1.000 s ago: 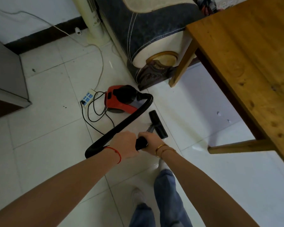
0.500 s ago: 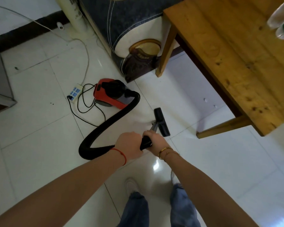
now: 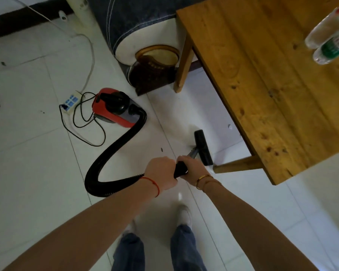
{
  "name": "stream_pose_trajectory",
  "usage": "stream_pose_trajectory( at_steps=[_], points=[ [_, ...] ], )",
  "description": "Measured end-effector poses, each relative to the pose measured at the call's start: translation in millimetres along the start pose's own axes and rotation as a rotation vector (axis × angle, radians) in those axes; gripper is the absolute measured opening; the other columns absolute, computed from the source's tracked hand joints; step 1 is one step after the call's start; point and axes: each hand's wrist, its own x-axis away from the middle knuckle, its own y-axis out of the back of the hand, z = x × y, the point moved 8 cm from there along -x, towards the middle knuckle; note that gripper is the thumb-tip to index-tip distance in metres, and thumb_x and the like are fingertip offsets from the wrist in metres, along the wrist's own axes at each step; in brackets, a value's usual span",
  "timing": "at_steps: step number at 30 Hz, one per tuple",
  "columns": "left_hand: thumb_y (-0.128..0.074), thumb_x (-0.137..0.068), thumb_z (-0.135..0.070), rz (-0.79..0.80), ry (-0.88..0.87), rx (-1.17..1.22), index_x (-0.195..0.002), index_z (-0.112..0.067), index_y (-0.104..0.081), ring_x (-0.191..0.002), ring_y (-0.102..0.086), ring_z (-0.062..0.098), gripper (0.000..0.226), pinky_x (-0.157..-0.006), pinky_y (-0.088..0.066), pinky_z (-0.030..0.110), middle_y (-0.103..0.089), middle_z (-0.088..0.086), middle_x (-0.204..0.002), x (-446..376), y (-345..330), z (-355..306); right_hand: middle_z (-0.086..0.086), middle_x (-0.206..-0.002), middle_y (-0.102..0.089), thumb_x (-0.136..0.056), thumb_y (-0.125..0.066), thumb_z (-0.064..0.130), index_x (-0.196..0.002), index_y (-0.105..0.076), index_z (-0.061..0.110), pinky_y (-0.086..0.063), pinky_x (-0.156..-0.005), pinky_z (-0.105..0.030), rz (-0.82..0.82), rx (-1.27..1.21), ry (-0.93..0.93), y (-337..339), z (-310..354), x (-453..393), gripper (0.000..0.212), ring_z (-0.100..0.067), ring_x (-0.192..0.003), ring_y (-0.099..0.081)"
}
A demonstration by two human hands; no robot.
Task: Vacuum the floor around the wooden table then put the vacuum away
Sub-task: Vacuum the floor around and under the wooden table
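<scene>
A red and black canister vacuum point(image 3: 114, 106) sits on the white tiled floor to my left front. Its ribbed black hose point(image 3: 114, 153) loops down and back up to the black handle point(image 3: 180, 169). My left hand point(image 3: 160, 173) grips the rear of that handle and my right hand point(image 3: 192, 169) grips it just ahead. The metal wand runs down to the black floor nozzle point(image 3: 203, 146), which rests on the tiles beside the near leg point(image 3: 237, 165) of the wooden table point(image 3: 262, 79).
A white power strip point(image 3: 70, 101) with black cord loops lies left of the vacuum. A dark and cream sofa end point(image 3: 145, 36) stands behind it. Plastic bottles point(image 3: 329, 36) stand on the table. Small debris point(image 3: 229, 126) lies under the table edge. My feet point(image 3: 184, 214) are below.
The nozzle has moved right, closer to the table's near leg. The hose has bent into a deeper loop, and my view has shifted toward the table.
</scene>
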Motion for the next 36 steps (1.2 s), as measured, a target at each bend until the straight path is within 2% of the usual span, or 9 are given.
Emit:
stream_pose_trajectory(
  at_steps=[5, 11, 15, 21, 25, 31, 36],
  points=[
    [-0.058, -0.083, -0.025, 0.002, 0.013, 0.004, -0.075, -0.018, -0.047, -0.069, -0.061, 0.017, 0.015, -0.059, -0.045, 0.026, -0.039, -0.004, -0.059, -11.4, 1.0, -21.4, -0.009, -0.108, -0.062, -0.079, -0.068, 0.007, -0.102, -0.056, 0.009, -0.05, -0.092, -0.038, 0.023, 0.029, 0.005, 10.0, -20.6, 1.4, 0.026, -0.026, -0.099, -0.061],
    [-0.06, -0.082, -0.031, -0.019, 0.083, 0.011, -0.077, -0.019, -0.047, -0.06, -0.051, 0.014, 0.018, -0.058, -0.044, 0.025, -0.042, -0.004, -0.063, 16.0, -8.5, -8.6, -0.009, -0.106, -0.064, -0.08, -0.067, 0.006, -0.102, -0.057, 0.009, -0.049, -0.093, -0.039, 0.051, 0.026, 0.049, -5.2, 0.7, 12.6, 0.024, -0.027, -0.1, -0.06],
    [-0.059, -0.081, -0.033, 0.008, 0.141, 0.015, -0.079, -0.019, -0.048, -0.061, -0.051, 0.014, 0.017, -0.058, -0.043, 0.025, -0.046, -0.004, -0.068, 59.3, -26.5, 14.6, -0.01, -0.106, -0.064, -0.081, -0.065, 0.007, -0.101, -0.058, 0.007, -0.048, -0.09, -0.038, 0.072, 0.013, 0.117, -36.2, 38.3, 30.9, 0.021, -0.028, -0.099, -0.06],
    [-0.059, -0.083, -0.034, 0.065, 0.184, 0.025, -0.096, -0.016, -0.06, -0.078, -0.063, 0.019, 0.022, -0.063, -0.045, 0.027, -0.063, 0.002, -0.089, 133.1, -66.4, 48.0, -0.012, -0.107, -0.063, -0.082, -0.063, 0.006, -0.101, -0.058, 0.006, -0.048, -0.089, -0.038, 0.108, 0.012, 0.184, -98.5, 91.5, 64.3, 0.02, -0.029, -0.099, -0.06],
    [-0.06, -0.082, -0.034, 0.062, 0.213, 0.047, -0.095, -0.016, -0.061, -0.077, -0.063, 0.019, 0.021, -0.06, -0.043, 0.026, -0.064, 0.002, -0.088, 178.1, -97.5, 60.8, -0.014, -0.109, -0.061, -0.083, -0.063, 0.006, -0.102, -0.058, 0.005, -0.047, -0.092, -0.042, 0.15, 0.018, 0.215, -142.2, 117.0, 91.1, 0.02, -0.03, -0.1, -0.059],
    [-0.061, -0.081, -0.036, 0.108, 0.218, 0.042, -0.098, -0.016, -0.061, -0.08, -0.064, 0.018, 0.026, -0.06, -0.042, 0.025, -0.064, 0.002, -0.092, 236.1, -145.4, 64.3, -0.016, -0.111, -0.058, -0.085, -0.058, 0.005, -0.102, -0.057, 0.004, -0.048, -0.089, -0.044, 0.169, 0.058, 0.233, -197.5, 138.0, 137.0, 0.018, -0.032, -0.099, -0.058],
    [-0.059, -0.08, -0.035, 0.136, 0.158, -0.003, -0.1, -0.016, -0.061, -0.082, -0.063, 0.019, 0.027, -0.06, -0.041, 0.026, -0.063, 0.003, -0.094, 259.1, -167.4, 44.3, -0.015, -0.111, -0.058, -0.084, -0.058, 0.004, -0.103, -0.056, 0.003, -0.046, -0.091, -0.04, 0.153, 0.044, 0.208, -216.0, 128.1, 170.5, 0.019, -0.03, -0.101, -0.057]
  ],
)
